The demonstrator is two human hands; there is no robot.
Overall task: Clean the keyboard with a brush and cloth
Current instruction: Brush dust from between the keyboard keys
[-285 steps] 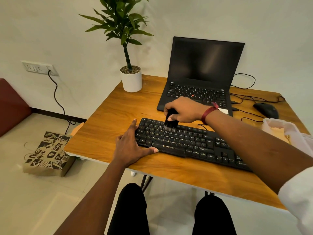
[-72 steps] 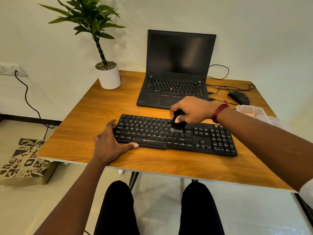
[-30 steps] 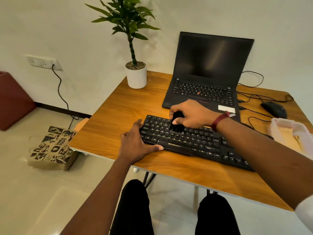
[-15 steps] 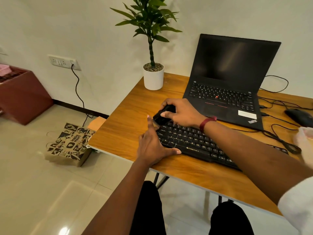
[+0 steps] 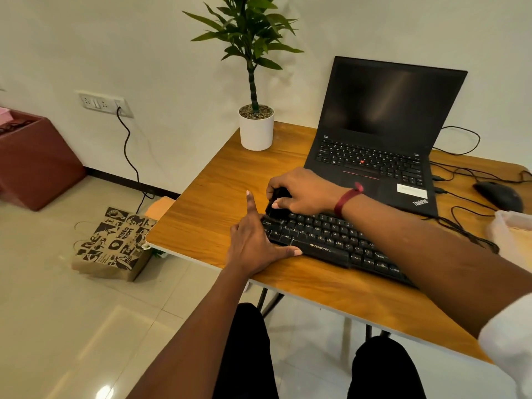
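A black keyboard [image 5: 331,237] lies across the front of the wooden table [image 5: 218,203]. My right hand [image 5: 302,191] is shut on a small black brush [image 5: 276,204], which rests on the keys at the keyboard's far left corner. My left hand [image 5: 253,240] lies flat against the keyboard's left end, fingers spread, thumb along the front edge. A pale cloth [image 5: 512,234] sits at the right edge of the view on the table.
An open black laptop [image 5: 380,131] stands behind the keyboard. A potted plant [image 5: 256,128] is at the back left corner. A black mouse [image 5: 499,195] and cables [image 5: 460,174] lie at the right. A paper bag [image 5: 112,243] sits on the floor.
My right hand has carried the brush leftward along the keyboard, from its middle to the far left corner. My left hand has stayed at the left end. The view has swung left.
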